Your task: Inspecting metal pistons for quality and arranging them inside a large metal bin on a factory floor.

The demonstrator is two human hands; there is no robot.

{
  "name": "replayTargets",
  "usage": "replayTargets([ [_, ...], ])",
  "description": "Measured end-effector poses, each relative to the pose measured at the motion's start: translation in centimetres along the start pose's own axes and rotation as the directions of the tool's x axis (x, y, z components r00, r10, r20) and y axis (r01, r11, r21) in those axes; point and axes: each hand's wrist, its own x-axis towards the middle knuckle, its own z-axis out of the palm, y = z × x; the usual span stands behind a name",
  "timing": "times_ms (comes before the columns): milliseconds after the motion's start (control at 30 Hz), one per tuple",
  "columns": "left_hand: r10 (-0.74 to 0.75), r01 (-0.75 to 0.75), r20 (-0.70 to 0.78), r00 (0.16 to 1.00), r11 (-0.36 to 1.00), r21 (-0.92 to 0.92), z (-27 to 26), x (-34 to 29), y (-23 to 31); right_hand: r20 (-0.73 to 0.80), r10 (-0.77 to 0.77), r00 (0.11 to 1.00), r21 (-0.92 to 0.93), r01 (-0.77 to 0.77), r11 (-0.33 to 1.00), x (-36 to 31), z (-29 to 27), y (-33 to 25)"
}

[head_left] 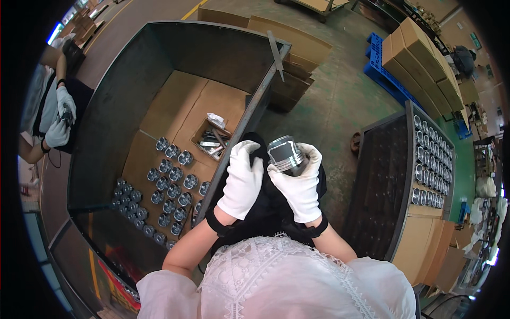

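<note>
A metal piston (286, 153), with a dark grey patch on its side and ring grooves round one end, is tilted in front of my lap. My right hand (299, 181), in a white glove, grips it by the grooved end and the side. My left hand (243, 178), also white-gloved, is just left of the piston and apart from it. Its fingers are curved, with a gap between them and the thumb, and nothing shows in it. Several more pistons (173, 190) stand in rows on cardboard inside the dark metal bin (119, 90) at my left.
A small cardboard box (200, 133) of tools sits in the bin; a flat metal strip (275, 56) lies across its corner. At right, a dark rack (380, 186) stands beside rows of pistons (431, 159). Another person's gloved hands (61, 125) hold a dark part at far left.
</note>
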Motion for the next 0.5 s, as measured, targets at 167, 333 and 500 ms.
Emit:
replayTargets([
  [167,-0.022,0.021,-0.006,1.0,0.999,-0.046,-1.2,0.1,3.2,0.548,0.121,0.828,0.72,-0.54,0.437,1.1,-1.3,-0.4],
  [333,0.077,-0.076,-0.051,0.996,0.997,0.019,-0.6,0.0,7.0,0.508,0.157,0.847,0.615,-0.484,0.623,0.2,-1.6,-0.5],
  [500,0.097,-0.094,-0.051,0.994,0.994,0.054,-0.4,0.0,7.1,0.532,0.144,0.834,0.619,-0.5,0.606,0.5,-1.9,0.5],
])
